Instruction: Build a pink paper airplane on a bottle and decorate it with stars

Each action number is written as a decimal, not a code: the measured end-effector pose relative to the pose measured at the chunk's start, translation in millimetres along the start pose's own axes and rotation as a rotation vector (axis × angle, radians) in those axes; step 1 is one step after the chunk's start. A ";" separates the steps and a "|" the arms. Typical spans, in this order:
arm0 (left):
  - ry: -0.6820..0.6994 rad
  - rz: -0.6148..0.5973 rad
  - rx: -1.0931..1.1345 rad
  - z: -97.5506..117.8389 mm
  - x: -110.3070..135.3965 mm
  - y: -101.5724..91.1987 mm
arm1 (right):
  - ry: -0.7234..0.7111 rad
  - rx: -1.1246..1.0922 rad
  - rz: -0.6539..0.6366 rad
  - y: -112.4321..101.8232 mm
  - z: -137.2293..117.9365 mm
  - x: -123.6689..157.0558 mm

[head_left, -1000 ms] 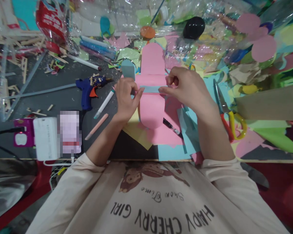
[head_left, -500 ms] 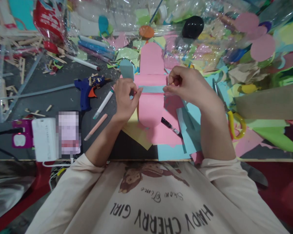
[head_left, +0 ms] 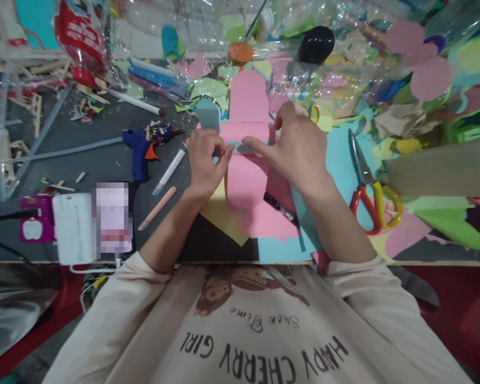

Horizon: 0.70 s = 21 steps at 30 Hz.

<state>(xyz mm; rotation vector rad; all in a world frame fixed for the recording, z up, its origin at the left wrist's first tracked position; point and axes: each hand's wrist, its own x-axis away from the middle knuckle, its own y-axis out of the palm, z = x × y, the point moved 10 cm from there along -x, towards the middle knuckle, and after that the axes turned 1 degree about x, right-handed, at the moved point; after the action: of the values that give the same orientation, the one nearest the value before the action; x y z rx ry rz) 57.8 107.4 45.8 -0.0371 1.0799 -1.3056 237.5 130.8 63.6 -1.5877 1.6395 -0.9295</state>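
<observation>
A pink paper cut-out with rounded ends lies on the dark table in front of me, and a thin light-blue paper strip crosses its middle. My left hand is closed in a pinch on the strip's left end. My right hand lies over the strip's right part, thumb stretched leftward along it and fingers pressing down on the pink paper. A blue block stands just behind my left hand.
A blue glue gun, a white marker and a pink stick lie to the left. Red-and-yellow scissors rest on the right. A black pen lies below my right hand. Paper scraps and plastic bottles crowd the back.
My right hand has slid left along the blue strip and flattened from a pinch at its right end. The scissors on the right are uncovered now. My left hand has stayed put.
</observation>
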 end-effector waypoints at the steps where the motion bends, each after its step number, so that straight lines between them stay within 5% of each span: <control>1: -0.009 -0.011 0.019 -1.2 0.5 1.2 | -0.010 -0.009 0.010 3.3 -0.9 0.3; 9: -0.076 -0.091 0.002 -11.6 4.4 10.5 | -0.163 -0.065 0.068 13.2 2.6 0.5; 21: 0.019 -0.018 0.001 2.1 -0.9 0.3 | -0.148 0.023 -0.138 1.9 -0.9 -0.4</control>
<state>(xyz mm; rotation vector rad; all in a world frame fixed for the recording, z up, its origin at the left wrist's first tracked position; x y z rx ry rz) 59.5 107.1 47.4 -0.0336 1.0972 -1.3254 235.7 131.3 62.4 -1.7282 1.4277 -0.8751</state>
